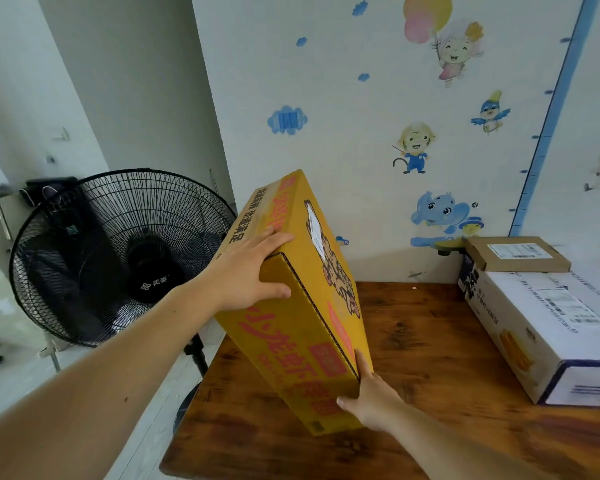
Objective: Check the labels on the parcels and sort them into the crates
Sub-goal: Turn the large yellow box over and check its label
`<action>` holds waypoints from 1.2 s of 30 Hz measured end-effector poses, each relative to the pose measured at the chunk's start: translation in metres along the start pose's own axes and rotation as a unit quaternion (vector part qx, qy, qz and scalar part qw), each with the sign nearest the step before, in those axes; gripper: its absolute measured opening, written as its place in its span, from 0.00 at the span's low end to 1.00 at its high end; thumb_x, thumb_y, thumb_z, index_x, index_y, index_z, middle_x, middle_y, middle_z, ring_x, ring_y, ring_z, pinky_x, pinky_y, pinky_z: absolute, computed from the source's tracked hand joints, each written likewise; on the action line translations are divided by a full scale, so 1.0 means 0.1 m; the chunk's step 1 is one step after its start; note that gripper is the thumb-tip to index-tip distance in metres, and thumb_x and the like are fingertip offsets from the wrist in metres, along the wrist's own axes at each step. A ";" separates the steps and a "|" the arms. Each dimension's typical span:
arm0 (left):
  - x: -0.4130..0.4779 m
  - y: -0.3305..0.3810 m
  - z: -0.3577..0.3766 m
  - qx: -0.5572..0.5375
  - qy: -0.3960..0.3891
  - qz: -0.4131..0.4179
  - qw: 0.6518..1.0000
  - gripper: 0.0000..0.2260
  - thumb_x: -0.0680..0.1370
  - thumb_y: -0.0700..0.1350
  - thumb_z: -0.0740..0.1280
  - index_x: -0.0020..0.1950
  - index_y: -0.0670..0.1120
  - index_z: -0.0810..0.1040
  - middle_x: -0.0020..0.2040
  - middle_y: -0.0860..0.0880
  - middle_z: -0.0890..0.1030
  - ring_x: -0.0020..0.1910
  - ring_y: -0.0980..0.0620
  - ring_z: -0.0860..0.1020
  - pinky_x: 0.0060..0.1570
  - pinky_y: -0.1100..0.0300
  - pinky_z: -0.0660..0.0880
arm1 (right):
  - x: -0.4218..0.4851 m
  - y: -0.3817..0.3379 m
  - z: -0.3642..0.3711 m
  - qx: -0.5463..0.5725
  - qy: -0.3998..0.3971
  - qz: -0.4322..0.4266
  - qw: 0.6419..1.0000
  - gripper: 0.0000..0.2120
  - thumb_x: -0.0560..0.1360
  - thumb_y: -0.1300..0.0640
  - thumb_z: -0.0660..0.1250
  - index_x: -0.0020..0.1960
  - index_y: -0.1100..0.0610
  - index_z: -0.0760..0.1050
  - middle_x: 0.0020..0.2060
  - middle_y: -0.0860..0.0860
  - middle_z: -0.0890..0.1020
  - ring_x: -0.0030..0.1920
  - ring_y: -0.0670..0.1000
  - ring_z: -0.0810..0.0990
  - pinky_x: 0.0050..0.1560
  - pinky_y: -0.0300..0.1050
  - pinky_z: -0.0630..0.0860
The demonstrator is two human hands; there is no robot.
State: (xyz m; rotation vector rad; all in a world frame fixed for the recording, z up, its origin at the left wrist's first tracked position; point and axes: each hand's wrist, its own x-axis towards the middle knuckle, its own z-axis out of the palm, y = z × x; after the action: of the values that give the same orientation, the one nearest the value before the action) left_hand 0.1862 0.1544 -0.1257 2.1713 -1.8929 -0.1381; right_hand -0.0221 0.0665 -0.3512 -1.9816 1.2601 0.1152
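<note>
A large yellow cardboard box (302, 299) with red lettering is tilted up on edge over the left part of the wooden table (430, 341). A white shipping label (315, 232) sits on its right-facing side. My left hand (250, 271) grips the box's upper near corner, fingers over the far side and thumb on the near face. My right hand (371, 400) holds its lower near corner, thumb against the edge. A white box (551, 327) with a label lies at the table's right, with a flat brown parcel (516, 252) on its far end.
A black standing fan (118, 258) stands on the floor left of the table, close to the yellow box. A wall with cartoon stickers (440, 216) runs behind the table. No crates are in view.
</note>
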 end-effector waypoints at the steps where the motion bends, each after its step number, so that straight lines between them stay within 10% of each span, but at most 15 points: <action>1: 0.00 0.00 0.00 -0.002 -0.001 -0.002 1.000 0.40 0.71 0.62 0.72 0.76 0.67 0.51 0.80 0.58 0.48 0.78 0.46 0.54 0.75 0.42 0.57 | 0.02 0.02 0.01 0.001 -0.002 0.005 1.000 0.48 0.79 0.45 0.66 0.76 0.41 0.27 0.77 0.57 0.59 0.32 0.47 0.74 0.31 0.39 0.72; 18: -0.04 -0.17 0.02 -0.025 0.005 -0.024 0.999 0.42 0.68 0.64 0.72 0.75 0.68 0.52 0.79 0.60 0.52 0.70 0.44 0.69 0.70 0.42 0.65 | 0.26 0.26 0.22 0.101 0.010 0.037 0.994 0.52 0.76 0.46 0.71 0.76 0.36 0.30 0.78 0.56 0.56 0.35 0.50 0.75 0.31 0.40 0.73; 26: -0.06 -0.20 0.03 -0.019 0.007 -0.026 0.999 0.42 0.69 0.62 0.73 0.75 0.70 0.51 0.79 0.63 0.49 0.72 0.45 0.67 0.71 0.42 0.65 | 0.31 0.29 0.26 0.224 0.042 0.016 0.974 0.55 0.70 0.55 0.78 0.78 0.35 0.40 0.79 0.50 0.45 0.70 0.63 0.68 0.45 0.45 0.82; 36: -0.04 -0.13 0.00 -0.030 0.009 -0.021 0.999 0.39 0.71 0.60 0.72 0.75 0.67 0.54 0.75 0.68 0.47 0.58 0.44 0.77 0.66 0.45 0.70 | 0.31 0.43 0.16 0.241 0.056 0.026 0.969 0.55 0.66 0.57 0.81 0.78 0.36 0.48 0.71 0.50 0.55 0.52 0.55 0.73 0.37 0.41 0.80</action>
State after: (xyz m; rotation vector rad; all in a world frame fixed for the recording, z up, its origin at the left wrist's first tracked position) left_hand 0.1981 0.1600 -0.1297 2.1667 -1.8111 -0.1806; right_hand -0.0359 0.0446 -0.3999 -1.5512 1.2689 -0.2595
